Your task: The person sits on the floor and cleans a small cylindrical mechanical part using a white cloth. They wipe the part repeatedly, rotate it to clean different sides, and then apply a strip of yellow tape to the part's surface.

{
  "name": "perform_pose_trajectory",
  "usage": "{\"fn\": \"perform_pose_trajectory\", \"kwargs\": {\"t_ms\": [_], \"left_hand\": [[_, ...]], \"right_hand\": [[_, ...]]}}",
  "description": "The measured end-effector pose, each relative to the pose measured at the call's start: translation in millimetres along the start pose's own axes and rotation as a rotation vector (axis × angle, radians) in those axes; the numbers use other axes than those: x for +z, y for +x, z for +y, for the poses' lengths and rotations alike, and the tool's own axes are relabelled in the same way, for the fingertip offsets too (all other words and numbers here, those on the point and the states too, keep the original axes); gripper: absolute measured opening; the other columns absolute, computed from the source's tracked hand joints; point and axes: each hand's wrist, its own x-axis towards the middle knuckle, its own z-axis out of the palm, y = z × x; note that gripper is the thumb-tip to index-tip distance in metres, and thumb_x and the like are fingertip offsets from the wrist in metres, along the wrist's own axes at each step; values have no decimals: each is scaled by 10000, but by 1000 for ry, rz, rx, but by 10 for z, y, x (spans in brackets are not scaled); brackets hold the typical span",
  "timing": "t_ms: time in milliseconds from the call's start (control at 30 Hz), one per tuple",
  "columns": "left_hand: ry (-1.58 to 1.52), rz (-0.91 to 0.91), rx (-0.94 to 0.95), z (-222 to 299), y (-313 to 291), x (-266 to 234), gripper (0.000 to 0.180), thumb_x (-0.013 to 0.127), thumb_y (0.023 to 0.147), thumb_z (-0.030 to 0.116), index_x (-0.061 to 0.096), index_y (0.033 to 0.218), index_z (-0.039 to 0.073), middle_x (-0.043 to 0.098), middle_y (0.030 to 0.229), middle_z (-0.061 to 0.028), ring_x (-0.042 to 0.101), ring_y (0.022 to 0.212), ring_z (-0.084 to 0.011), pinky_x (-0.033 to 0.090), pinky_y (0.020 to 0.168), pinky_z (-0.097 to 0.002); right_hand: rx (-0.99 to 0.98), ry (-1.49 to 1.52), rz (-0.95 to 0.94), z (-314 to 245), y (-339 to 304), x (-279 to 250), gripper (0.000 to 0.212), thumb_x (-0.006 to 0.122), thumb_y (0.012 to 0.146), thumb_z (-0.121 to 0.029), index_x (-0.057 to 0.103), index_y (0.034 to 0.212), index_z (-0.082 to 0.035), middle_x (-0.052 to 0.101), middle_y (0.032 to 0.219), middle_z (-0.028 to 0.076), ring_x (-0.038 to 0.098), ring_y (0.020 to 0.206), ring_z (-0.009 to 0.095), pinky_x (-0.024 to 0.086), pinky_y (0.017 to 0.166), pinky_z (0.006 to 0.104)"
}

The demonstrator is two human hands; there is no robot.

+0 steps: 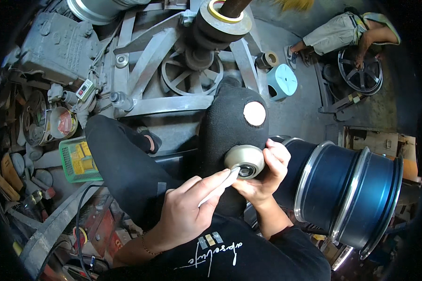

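Observation:
My right hand [273, 166] is wrapped round the side of a round, pale metallic cap [233, 157], which has a dark recessed centre with a ring around it. My left hand [188, 206] pinches a slim white strip [220, 187], its tip touching the cap by the recess. Whether the strip is cloth, paper or a stick, I cannot tell. Both hands are over my right thigh, in black trousers. On that knee lies a white round disc [254, 114].
Large dark blue wheel rims [347, 192] lie at the right. Ahead stands a metal frame [169, 104] with a spindle. A green basket [79, 159] holds yellow packets at the left. Beyond a light blue stool [282, 82], another person [342, 33] handles a wheel [360, 70].

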Motion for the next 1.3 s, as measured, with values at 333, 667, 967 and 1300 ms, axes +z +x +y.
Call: {"fn": "perform_pose_trajectory", "kwargs": {"t_ms": [333,667,967,1300], "left_hand": [[-52,-13,-30,24,-15,-26,322,615,903,-18,647,1224,-19,715,976,-202,723,799,-269,556,710,-335],[397,-254,31,253,25,-362,490,725,800,10,652,1276,105,525,694,-90,604,563,-271,483,507,-390],[318,-180,-47,149,-22,-183,454,688,829,-8,642,1275,68,626,789,-116,669,641,-278,531,562,-373],[12,-61,-86,11,-68,-42,299,592,931,12,637,1226,-7,717,1043,-203,730,918,-319,571,794,-365]], "right_hand": [[-34,-14,-23,-4,68,-56,814,936,643,-364,494,1243,-37,520,1125,128,522,1089,310,449,989,492],[-110,39,-91,22,60,-70,659,921,659,-310,580,1185,-107,581,1141,85,512,1176,359,435,1003,507],[-24,54,31,-17,3,20,750,939,637,-334,533,1211,-75,534,1107,98,525,1123,321,446,994,480],[67,-34,-176,-208,235,-215,764,937,621,-314,591,1234,-18,521,1069,123,528,1033,306,463,929,454]]}}
